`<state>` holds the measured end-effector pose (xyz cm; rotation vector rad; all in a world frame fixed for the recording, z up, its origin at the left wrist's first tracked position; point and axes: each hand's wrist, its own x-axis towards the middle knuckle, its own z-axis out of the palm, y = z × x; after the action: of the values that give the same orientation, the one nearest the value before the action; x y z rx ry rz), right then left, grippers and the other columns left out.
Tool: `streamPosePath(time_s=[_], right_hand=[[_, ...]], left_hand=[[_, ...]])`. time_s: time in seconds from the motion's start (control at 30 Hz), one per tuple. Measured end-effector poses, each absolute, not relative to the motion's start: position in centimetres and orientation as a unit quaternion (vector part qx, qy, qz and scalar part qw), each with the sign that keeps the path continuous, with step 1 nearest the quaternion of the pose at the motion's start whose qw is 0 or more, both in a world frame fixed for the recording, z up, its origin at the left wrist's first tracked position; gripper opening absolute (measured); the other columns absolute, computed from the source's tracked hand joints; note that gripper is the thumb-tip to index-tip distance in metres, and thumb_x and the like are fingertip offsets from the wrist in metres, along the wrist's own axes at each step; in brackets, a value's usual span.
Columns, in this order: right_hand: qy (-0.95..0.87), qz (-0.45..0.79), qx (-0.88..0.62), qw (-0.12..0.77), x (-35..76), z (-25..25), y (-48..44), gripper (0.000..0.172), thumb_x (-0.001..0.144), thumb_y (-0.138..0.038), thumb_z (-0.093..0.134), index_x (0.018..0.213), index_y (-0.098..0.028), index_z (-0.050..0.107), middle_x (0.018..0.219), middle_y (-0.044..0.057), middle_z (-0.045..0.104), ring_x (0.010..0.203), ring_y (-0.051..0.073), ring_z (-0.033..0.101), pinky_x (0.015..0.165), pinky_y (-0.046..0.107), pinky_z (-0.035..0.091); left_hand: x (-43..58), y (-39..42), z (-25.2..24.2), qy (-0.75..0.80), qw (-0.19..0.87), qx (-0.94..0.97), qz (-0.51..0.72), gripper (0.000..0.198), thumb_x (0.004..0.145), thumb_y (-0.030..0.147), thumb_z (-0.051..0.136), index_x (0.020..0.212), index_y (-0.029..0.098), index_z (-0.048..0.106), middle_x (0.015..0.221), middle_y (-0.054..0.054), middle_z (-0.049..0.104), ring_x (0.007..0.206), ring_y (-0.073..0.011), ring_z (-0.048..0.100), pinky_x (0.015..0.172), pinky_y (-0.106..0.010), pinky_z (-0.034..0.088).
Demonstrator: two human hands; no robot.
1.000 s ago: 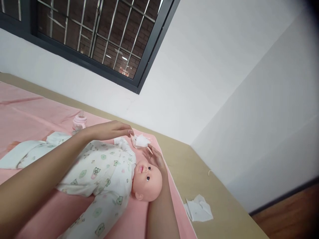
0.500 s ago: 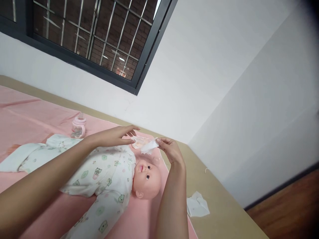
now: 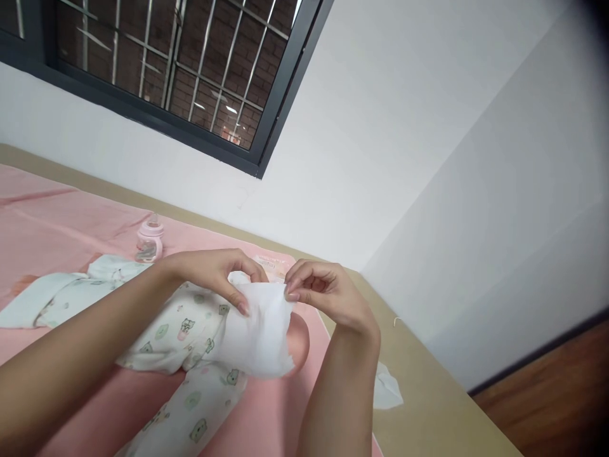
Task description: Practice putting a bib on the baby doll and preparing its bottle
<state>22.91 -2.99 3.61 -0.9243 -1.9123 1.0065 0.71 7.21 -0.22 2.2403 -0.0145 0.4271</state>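
A thin white wipe [image 3: 259, 336] hangs unfolded between my hands, in front of the baby doll's head [image 3: 299, 343]. Its upper right corner is pinched in the fingertips of my right hand [image 3: 323, 289]. The thumb and fingers of my left hand [image 3: 228, 273] grip its upper left part. Behind the wipe the doll's face is hidden; only the top of the head shows. The doll lies on its back in white pyjamas [image 3: 190, 330] with green bear prints. Just beyond my hands a pink and white wipes pack [image 3: 276, 263] is partly covered.
A pink baby bottle [image 3: 150, 240] with a handle stands beyond the doll's legs on the pink sheet [image 3: 57, 209]. A crumpled white wipe [image 3: 387, 388] lies on the tan surface [image 3: 428, 393] at right. The wall and a barred window [image 3: 190, 76] rise behind.
The wipe, bunched in my right hand before, is now spread out in front of the doll's face. My left hand has closed on its other side.
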Motion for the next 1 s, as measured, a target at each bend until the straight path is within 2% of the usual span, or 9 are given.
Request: streamPosePath(time_s=[0.13,0.3,0.37,0.43,0.5,0.57,0.67,0.77,1.0], right_hand=[[-0.75,0.383,-0.385,0.378,23.5,3.6,-2.9,0.012,0.071,-0.024,0.079,0.076,-0.017,0.071,0.084,0.003,0.067,0.075,0.011,0.063,0.068,0.023,0.052],[-0.714,0.359,-0.409,0.441,24.3,3.0,-1.7,0.02,0.077,-0.029,0.075,0.093,-0.02,0.069,0.099,0.005,0.069,0.091,0.015,0.067,0.086,0.031,0.052],[-0.691,0.35,-0.425,0.467,25.0,2.4,-0.7,0.022,0.077,-0.033,0.074,0.094,-0.021,0.068,0.101,0.005,0.069,0.09,0.015,0.067,0.088,0.033,0.052],[-0.669,0.357,-0.43,0.491,26.0,1.6,0.4,0.024,0.077,-0.036,0.074,0.095,-0.021,0.068,0.099,0.004,0.069,0.088,0.015,0.067,0.089,0.034,0.051],[-0.642,0.377,-0.431,0.51,27.2,0.5,1.7,0.025,0.077,-0.038,0.074,0.095,-0.021,0.068,0.097,0.004,0.069,0.086,0.015,0.067,0.09,0.035,0.051],[-0.614,0.402,-0.44,0.517,28.4,-0.8,3.0,0.027,0.076,-0.038,0.074,0.096,-0.021,0.069,0.096,0.003,0.068,0.086,0.014,0.067,0.091,0.034,0.051],[-0.578,0.445,-0.454,0.512,30.0,-3.1,4.6,0.03,0.074,-0.04,0.076,0.096,-0.021,0.069,0.096,0.003,0.068,0.085,0.013,0.066,0.089,0.031,0.051],[-0.537,0.489,-0.464,0.507,31.3,-5.6,5.9,0.032,0.072,-0.041,0.077,0.096,-0.021,0.069,0.096,0.003,0.068,0.086,0.014,0.065,0.089,0.032,0.051],[-0.45,0.566,-0.479,0.497,32.6,-11.2,7.4,0.036,0.072,-0.037,0.077,0.101,-0.019,0.066,0.103,0.007,0.07,0.094,0.019,0.068,0.096,0.037,0.05]], left_hand=[[0.2,6.7,0.3,-0.01,0.436,0.866,0.243,0.007,0.08,0.024,0.072,0.083,0.018,0.07,0.121,-0.006,0.064,0.114,-0.0232,0.057,0.099,-0.034,0.043],[-0.2,6.2,0.6,0.017,0.454,0.833,0.316,0.012,0.079,0.027,0.072,0.079,0.015,0.068,0.125,-0.009,0.061,0.117,-0.0259,0.055,0.097,-0.037,0.044],[-0.3,6.0,0.6,0.028,0.484,0.818,0.309,0.016,0.077,0.03,0.072,0.082,0.015,0.069,0.115,-0.01,0.066,0.106,-0.0246,0.06,0.086,-0.033,0.049],[-0.2,5.9,0.5,0.061,0.515,0.806,0.286,0.021,0.076,0.033,0.074,0.081,0.014,0.068,0.092,-0.007,0.068,0.085,-0.0197,0.063,0.07,-0.027,0.049],[0.0,5.9,0.4,0.097,0.534,0.797,0.265,0.024,0.074,0.035,0.075,0.075,0.013,0.064,0.072,-0.002,0.062,0.067,-0.0139,0.059,0.057,-0.021,0.044],[0.2,5.9,0.3,0.123,0.538,0.798,0.242,0.027,0.074,0.035,0.076,0.07,0.013,0.061,0.066,0.001,0.057,0.059,-0.0106,0.054,0.053,-0.019,0.04],[0.7,6.4,0.0,0.138,0.524,0.819,0.188,0.023,0.076,0.034,0.074,0.076,0.014,0.063,0.072,0.001,0.061,0.064,-0.0113,0.055,0.055,-0.019,0.041],[1.3,7.0,-0.7,0.131,0.46,0.868,0.138,0.021,0.078,0.034,0.07,0.086,0.014,0.068,0.082,-0.001,0.065,0.072,-0.0132,0.057,0.06,-0.02,0.041],[3.4,6.8,-2.1,0.153,0.397,0.899,0.103,0.021,0.076,0.03,0.065,0.092,0.017,0.07,0.083,0.001,0.065,0.07,-0.0125,0.054,0.059,-0.02,0.037]])
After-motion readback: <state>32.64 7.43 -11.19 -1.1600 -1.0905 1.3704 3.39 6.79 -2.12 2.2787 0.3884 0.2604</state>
